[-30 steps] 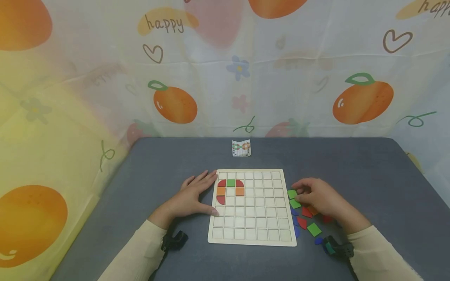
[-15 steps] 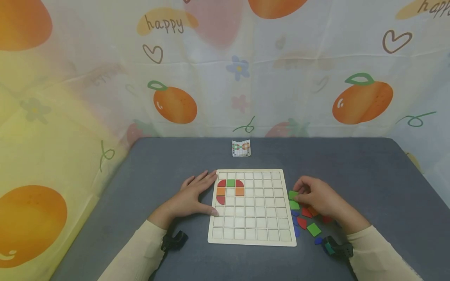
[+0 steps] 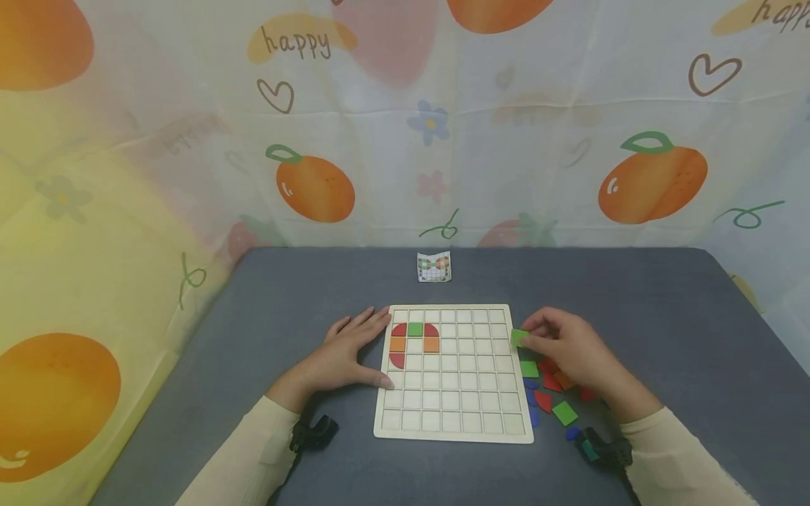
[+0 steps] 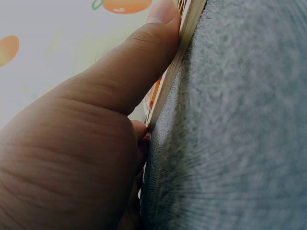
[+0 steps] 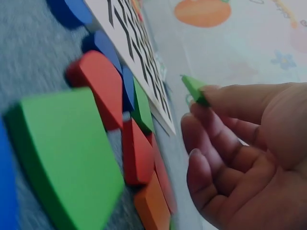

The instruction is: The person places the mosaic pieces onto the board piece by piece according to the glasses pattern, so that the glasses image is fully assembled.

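My right hand (image 3: 569, 344) pinches a green square tile (image 3: 519, 338) between thumb and fingers, at the right edge of the white grid board (image 3: 455, 407). In the right wrist view that green tile (image 5: 194, 89) is held up off the table. At the board's left edge my left hand (image 3: 348, 355) rests with fingers spread, the thumb lying on the rim. The left wrist view shows this thumb (image 4: 144, 57) against the board's side (image 4: 175, 72). In the upper left cells lie a green square (image 3: 415, 329), orange squares (image 3: 432, 345) and red rounded pieces (image 3: 397, 360).
Loose pieces lie right of the board: a green square (image 3: 566, 413), a red piece (image 3: 543, 401), blue pieces (image 3: 534, 417) and an orange one (image 3: 564, 380), partly under the right hand. A small pattern card (image 3: 434, 267) lies behind the board on the grey table (image 3: 316, 281).
My right hand has lifted the green square tile from the loose pieces and moved it up and left to the board's edge. The left hand has stayed still.
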`<state>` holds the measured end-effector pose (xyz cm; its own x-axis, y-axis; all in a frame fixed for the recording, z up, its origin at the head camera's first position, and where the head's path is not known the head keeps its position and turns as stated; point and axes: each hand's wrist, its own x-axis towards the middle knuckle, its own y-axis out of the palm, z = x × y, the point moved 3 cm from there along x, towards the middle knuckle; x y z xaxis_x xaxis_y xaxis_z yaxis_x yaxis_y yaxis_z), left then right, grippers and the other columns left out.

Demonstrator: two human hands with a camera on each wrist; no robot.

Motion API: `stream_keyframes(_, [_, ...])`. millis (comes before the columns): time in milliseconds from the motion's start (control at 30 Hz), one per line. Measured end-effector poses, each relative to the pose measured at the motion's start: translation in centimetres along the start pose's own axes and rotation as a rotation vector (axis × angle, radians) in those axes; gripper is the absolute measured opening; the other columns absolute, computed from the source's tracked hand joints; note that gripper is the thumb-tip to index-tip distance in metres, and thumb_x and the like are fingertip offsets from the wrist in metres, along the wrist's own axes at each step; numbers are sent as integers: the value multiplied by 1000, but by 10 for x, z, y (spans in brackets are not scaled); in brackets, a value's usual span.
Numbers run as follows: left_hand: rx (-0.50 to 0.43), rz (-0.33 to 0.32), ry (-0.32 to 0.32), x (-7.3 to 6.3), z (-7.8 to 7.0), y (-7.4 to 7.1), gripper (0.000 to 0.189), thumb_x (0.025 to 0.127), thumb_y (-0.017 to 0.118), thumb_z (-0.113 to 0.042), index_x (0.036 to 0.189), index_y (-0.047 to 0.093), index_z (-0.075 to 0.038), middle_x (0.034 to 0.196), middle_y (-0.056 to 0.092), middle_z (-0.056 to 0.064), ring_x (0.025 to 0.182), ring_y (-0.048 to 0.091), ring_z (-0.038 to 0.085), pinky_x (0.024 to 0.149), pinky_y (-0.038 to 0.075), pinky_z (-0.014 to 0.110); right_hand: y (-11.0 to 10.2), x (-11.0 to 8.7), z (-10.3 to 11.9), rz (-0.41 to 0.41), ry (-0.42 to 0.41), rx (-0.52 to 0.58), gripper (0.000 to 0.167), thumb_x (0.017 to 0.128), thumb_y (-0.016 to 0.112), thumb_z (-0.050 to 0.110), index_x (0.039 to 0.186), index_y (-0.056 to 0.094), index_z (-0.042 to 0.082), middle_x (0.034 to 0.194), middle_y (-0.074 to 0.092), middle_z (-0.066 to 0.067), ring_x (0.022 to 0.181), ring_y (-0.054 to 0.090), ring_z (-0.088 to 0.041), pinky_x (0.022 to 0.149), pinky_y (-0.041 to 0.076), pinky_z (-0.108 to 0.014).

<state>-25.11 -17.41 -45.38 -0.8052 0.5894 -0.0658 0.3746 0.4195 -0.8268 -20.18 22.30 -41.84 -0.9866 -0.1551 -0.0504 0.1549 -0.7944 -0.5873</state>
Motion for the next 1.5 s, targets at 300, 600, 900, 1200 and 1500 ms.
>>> stream_keyframes(300, [5, 10, 5, 1, 0, 0, 125, 79, 91, -68, 175, 28, -17, 180, 19, -5, 166, 7, 26, 125, 2, 63, 12, 0, 9, -43, -15, 86, 20, 101, 82, 18, 113, 72, 6, 96, 72, -4, 87, 69, -25, 67, 54, -34])
stream_keyframes(600, [5, 7, 6, 1, 1, 0, 125, 79, 91, -68, 175, 28, -17, 180, 20, -4, 166, 7, 27, 125, 2, 64, 33, -1, 23, -1, -50, 213, 16, 101, 81, 11, 113, 74, 3, 96, 74, -6, 86, 71, -27, 73, 56, -36])
stream_keyframes(900, [12, 2, 13, 1, 2, 1, 126, 79, 90, -69, 175, 28, -17, 180, 20, -5, 166, 7, 28, 125, 3, 64, 55, 2, 31, 2, -96, 230, 15, 99, 84, 11, 110, 75, 6, 95, 74, -2, 83, 72, -23, 72, 57, -34])
stream_keyframes(1200, [9, -4, 17, 0, 2, 0, 125, 79, 90, -69, 174, 29, -16, 180, 21, -3, 166, 8, 28, 124, 2, 64, 75, 12, 41, -8, -106, 286, 12, 93, 85, -1, 97, 76, 7, 87, 75, -2, 78, 74, -24, 73, 59, -29])
stream_keyframes(1500, [4, -4, 23, 0, 2, 0, 124, 80, 91, -67, 174, 29, -16, 180, 20, -4, 166, 8, 28, 125, 2, 64, 91, 19, 50, 18, -132, 333, 15, 94, 84, 0, 88, 74, 10, 91, 76, -2, 86, 76, -22, 78, 61, -31])
